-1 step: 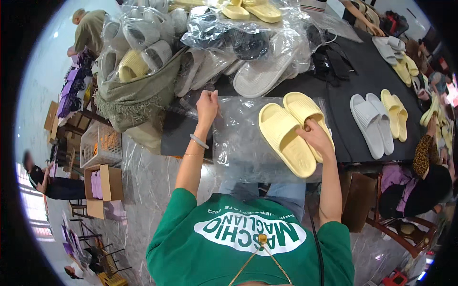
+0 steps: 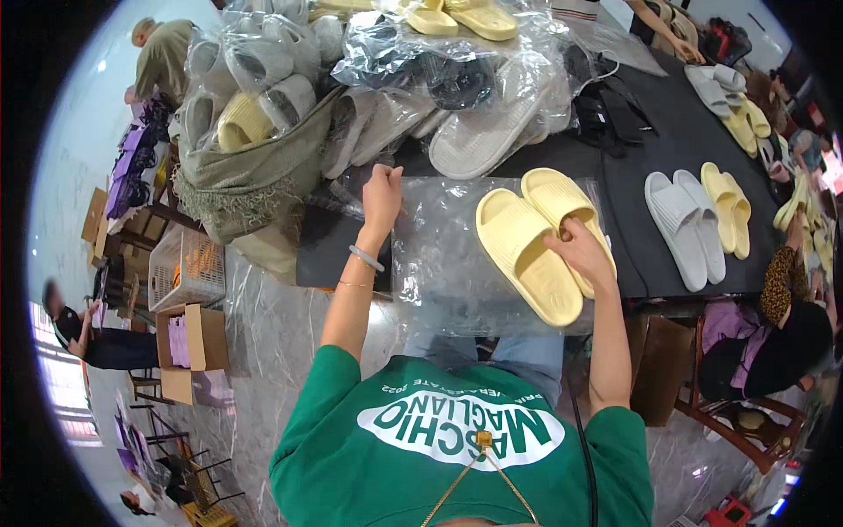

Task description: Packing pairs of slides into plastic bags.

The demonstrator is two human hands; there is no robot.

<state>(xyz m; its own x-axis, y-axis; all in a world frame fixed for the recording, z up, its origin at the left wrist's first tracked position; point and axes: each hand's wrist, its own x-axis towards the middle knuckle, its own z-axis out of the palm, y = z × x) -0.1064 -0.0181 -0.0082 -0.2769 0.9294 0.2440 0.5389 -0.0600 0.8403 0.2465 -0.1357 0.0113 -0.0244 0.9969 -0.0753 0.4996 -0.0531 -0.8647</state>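
On the clear bag [image 2: 457, 263], both hands as before: left hand [image 2: 382, 198] apparently pinching it, right hand [image 2: 580, 255] gripping yellow slippers [image 2: 536, 241].

1. A long black surface [image 2: 667, 140] carries everything.
2. A clear plastic bag [image 2: 448, 255] lies flat at its near edge, with a pair of pale yellow foam slides [image 2: 536, 237] on it.
3. To the right lie a grey pair of slides [image 2: 680, 224] and a yellow pair [image 2: 727, 206], side by side.
4. At the far end, bagged slippers [image 2: 474, 97] are heaped.
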